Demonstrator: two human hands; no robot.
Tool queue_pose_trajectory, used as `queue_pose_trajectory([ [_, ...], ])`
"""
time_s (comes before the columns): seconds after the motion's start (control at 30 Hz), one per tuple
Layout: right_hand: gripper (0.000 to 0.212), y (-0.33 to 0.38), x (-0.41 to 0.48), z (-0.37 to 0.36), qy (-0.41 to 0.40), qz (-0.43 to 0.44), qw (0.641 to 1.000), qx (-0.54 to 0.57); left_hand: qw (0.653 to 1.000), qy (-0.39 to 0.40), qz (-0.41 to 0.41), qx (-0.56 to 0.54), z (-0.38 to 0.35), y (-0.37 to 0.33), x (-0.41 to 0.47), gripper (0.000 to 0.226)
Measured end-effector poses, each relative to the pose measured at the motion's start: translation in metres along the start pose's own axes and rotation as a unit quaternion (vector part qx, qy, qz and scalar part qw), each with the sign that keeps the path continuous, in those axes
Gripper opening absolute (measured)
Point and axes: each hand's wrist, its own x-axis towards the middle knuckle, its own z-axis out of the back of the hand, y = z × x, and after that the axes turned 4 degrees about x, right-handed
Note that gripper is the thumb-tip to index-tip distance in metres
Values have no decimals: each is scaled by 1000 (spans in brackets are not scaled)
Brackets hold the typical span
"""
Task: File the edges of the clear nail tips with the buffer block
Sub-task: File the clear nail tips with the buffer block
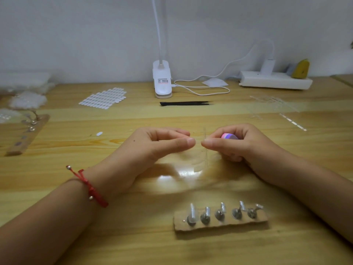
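Both forearms angle inward, the left hand [152, 148] and right hand [242, 148] nearly meeting, fingers [232, 156] curled.

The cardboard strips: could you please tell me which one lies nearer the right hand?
The near cardboard strip, below the right hand, carrying five metal stands in a row; the other strip lies far left, at an angle.

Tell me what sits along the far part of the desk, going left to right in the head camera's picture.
Sheet of white oval stickers → white clip lamp → white power strip.
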Motion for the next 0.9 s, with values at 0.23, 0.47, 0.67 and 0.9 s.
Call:
queue_pose_trajectory([
  [0.23, 6, -5, 1, -11, -45, 46, 993, -100, 992, -76, 24, -101, 7, 1, 4, 21],
  [0.47, 41, -4, 1, 0, -12, -19, 996, 85, 973, -168, 0, -160, -3, 2, 3, 36],
  [0.67, 35, -4, 3, -5, 48, -69, 946, 313, 984, -132, -32, -113, -22, 1, -9, 22],
  [0.9, 38, -7, 0, -1, 74, -55, 950, 300, 992, -97, -69, -40, -25, 7, -8, 30],
])
